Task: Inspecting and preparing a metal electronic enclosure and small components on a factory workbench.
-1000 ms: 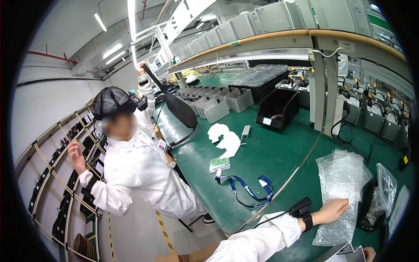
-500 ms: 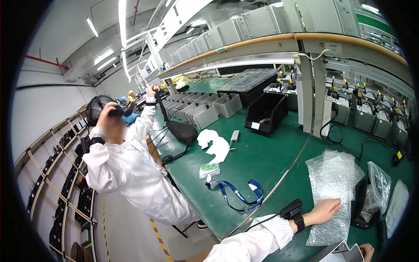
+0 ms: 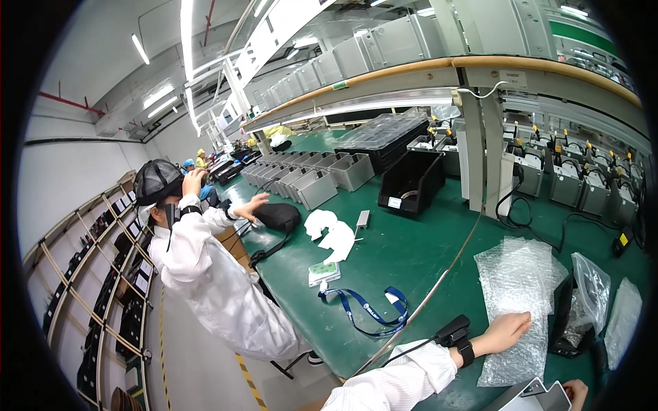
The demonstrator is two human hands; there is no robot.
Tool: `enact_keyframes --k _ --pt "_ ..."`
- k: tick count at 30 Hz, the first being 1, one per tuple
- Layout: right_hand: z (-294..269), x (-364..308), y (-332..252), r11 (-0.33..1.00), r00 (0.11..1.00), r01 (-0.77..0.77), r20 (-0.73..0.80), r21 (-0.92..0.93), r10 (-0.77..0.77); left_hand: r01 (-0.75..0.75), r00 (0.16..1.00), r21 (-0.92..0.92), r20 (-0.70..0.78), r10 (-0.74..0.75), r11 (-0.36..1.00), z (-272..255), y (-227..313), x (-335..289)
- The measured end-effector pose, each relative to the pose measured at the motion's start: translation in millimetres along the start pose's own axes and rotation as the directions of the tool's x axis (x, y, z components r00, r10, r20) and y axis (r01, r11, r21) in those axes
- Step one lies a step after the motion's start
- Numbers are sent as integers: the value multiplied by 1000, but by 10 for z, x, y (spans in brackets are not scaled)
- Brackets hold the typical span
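My left hand (image 3: pixel 504 332), with a black strap and a small device on its wrist, rests over a sheet of bubble wrap (image 3: pixel 513 282) on the green table. Its fingers are curled closed and nothing shows in them. At the lower right edge, my right hand (image 3: pixel 577 392) is partly cut off by the frame. It grips the side of an open grey metal box (image 3: pixel 524 399), which is also cut off below. Right of the bubble wrap stands a black bin (image 3: pixel 570 335) with clear plastic bags (image 3: pixel 591 289) in it.
A blue lanyard (image 3: pixel 363 314), a small clear case (image 3: pixel 324 273) and white paper pieces (image 3: pixel 331 233) lie on the table. Beyond are a black bin (image 3: pixel 411 179), grey boxes (image 3: pixel 317 190) and a shelf post (image 3: pixel 493 157). A co-worker in white (image 3: pixel 219 301) stands at the left.
The co-worker at the left has lowered one arm toward the table, letting go of the black bag's strap, and the black bag now lies lower. My hands have hardly moved.
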State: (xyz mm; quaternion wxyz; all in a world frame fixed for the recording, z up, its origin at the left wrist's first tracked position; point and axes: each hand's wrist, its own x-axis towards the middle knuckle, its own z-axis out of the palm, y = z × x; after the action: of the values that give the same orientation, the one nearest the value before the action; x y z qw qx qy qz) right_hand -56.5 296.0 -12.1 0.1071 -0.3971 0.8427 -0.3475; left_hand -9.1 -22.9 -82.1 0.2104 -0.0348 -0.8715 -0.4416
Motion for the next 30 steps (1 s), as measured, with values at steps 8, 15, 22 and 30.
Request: enact_keyframes --k 8,15,22,30 --pt "-1 16 -37 999 1000 27 -9 -19 -27 -28 999 -16 -33 27 999 -3 0 -7" --pt "23 19 2 999 998 51 -38 -1 -51 -14 1000 -10 -15 14 1000 -25 13 -3" --pt "42 -3 89 1000 1000 -1 -23 25 1 -29 999 6 -25 29 1000 6 -12 9" --pt "33 2 64 1000 1000 18 -11 -4 -18 -36 998 21 -42 36 999 6 -21 1"
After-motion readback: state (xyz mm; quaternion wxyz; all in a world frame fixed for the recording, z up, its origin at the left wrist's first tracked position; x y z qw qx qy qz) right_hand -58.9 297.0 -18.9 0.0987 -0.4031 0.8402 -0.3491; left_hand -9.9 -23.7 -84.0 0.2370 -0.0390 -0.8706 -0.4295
